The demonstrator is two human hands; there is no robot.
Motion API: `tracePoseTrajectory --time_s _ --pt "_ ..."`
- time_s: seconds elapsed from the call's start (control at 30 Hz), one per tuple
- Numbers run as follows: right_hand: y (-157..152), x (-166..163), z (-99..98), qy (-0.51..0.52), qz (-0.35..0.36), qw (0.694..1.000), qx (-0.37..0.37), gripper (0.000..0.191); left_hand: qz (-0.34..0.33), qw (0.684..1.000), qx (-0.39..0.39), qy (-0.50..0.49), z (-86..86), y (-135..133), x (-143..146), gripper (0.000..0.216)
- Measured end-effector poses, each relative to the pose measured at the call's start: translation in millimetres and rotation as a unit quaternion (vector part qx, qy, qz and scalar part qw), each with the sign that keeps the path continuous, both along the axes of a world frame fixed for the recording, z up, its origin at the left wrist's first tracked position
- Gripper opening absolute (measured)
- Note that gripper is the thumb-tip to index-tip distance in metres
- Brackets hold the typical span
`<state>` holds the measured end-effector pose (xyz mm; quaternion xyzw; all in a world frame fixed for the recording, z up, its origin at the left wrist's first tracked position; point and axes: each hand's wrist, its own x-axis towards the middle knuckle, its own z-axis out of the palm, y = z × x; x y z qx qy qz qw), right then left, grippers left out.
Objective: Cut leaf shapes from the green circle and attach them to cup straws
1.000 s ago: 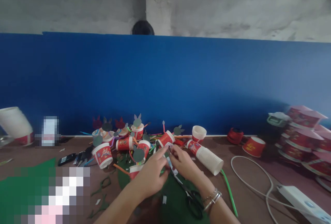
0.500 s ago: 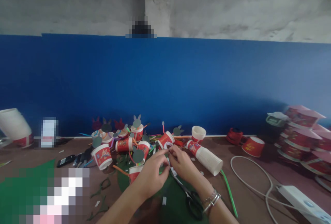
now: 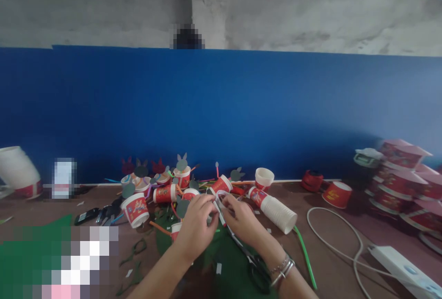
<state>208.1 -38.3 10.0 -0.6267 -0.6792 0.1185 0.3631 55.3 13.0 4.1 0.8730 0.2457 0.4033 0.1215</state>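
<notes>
My left hand (image 3: 198,221) is closed, its fingertips pinching a thin white strip (image 3: 221,216) that looks like tape, with a loop at its upper end. My right hand (image 3: 240,216) is curled round the other side of this loop, fingertips close to the left ones. The fingers partly hide the strip. Under my right wrist, black-handled scissors (image 3: 258,273) lie on green paper (image 3: 226,285). Just past my hands a red paper cup (image 3: 221,184) is tipped over. Beside my left hand are a dark round paper cutout (image 3: 183,208) and an upright-leaning red cup (image 3: 135,210).
Several cups with rabbit-shaped paper heads (image 3: 182,162) crowd the back. A stack of white cups (image 3: 278,211) lies at right, near a green pipe cleaner (image 3: 305,257). Further right are a looped cable (image 3: 359,230), a power strip (image 3: 404,269) and stacked red lanterns (image 3: 404,179).
My hands have moved slightly apart, the left one shifting left and up. More of the white strip shows between them. The scissors and cups lie as before.
</notes>
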Motion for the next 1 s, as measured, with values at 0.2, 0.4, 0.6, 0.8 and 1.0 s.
tracePoseTrajectory --time_s 0.2,0.4,0.6,0.8,1.0 --pt "-2.4 -2.9 1.2 -0.042 0.007 0.999 -0.003 0.007 -0.006 0.999 0.037 0.026 -3.8 0.9 1.8 0.015" --pt "-5.6 -5.9 1.5 -0.065 0.009 0.998 -0.003 0.010 -0.001 0.998 0.055 -0.010 -8.7 3.8 2.1 0.015" --pt "-7.5 -8.0 4.5 -0.082 -0.003 0.997 0.004 0.009 0.000 0.998 0.038 -0.047 -15.5 6.8 2.7 0.013" --pt "-9.4 -10.8 8.6 -0.068 -0.002 0.998 0.010 0.011 0.013 0.998 0.011 -0.062 -14.7 6.5 2.1 0.009" --pt "-8.6 -14.0 8.1 -0.049 -0.023 0.998 0.041 0.010 0.004 0.998 0.015 -0.060 -11.1 3.0 0.6 0.010"
